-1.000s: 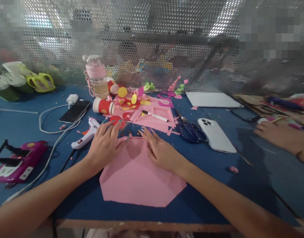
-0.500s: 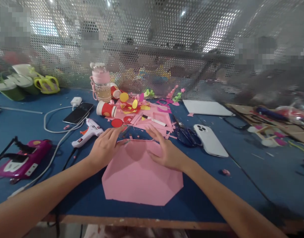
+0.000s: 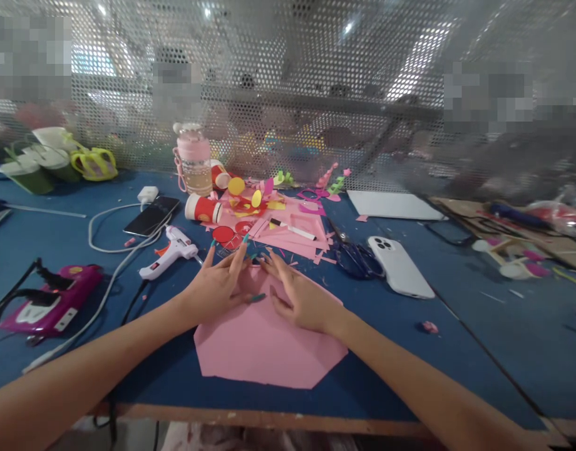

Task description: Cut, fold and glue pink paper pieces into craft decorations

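As I look down through the head camera, the pink sheet (image 3: pixel 273 360) lies on the blue table (image 3: pixel 410 369) near its front edge, under both hands. I see the left hand (image 3: pixel 217 283) over the sheet's far left part, fingers spread apart, thumb stretched inward across the paper. The right hand (image 3: pixel 303 293) lies over the far right part, fingers close together and reaching the far edge, thumb held away from them; how firmly either presses, I cannot tell. Just left of the left hand I have the glue gun (image 3: pixel 168 257), with the black phone (image 3: pixel 151 216) behind it. Beyond the hands, I make out pink scraps (image 3: pixel 281 236) bearing 1 marker (image 3: pixel 292 229), near a tipped cup (image 3: pixel 202 208). To the right, scissors (image 3: pixel 358 258) lie just beside the white phone (image 3: pixel 401 266).
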### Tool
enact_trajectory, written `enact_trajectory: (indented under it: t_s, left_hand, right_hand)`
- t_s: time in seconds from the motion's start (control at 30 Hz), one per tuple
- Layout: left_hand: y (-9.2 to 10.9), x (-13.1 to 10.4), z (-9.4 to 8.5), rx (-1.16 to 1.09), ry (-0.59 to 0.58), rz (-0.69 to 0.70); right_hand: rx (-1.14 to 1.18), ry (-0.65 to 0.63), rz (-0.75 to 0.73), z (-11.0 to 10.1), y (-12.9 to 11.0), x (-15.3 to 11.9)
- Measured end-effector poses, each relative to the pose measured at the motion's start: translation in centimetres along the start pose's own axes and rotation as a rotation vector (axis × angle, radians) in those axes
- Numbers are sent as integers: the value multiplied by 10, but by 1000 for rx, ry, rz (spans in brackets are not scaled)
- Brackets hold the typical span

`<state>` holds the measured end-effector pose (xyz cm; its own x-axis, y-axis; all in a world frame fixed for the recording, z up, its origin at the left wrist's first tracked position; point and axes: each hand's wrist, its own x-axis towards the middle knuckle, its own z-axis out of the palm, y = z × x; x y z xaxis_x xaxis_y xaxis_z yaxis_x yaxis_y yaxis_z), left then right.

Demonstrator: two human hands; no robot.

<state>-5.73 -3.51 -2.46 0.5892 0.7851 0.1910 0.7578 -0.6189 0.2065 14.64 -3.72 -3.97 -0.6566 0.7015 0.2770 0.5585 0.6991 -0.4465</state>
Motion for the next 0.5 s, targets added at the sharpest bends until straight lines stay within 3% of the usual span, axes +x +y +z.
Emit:
enact_trajectory:
  t_s: [0.5]
  left_hand:
    - [-1,0,1,-1,-16,7]
  right_hand:
    - [-70,6,-12,-2,-2,0]
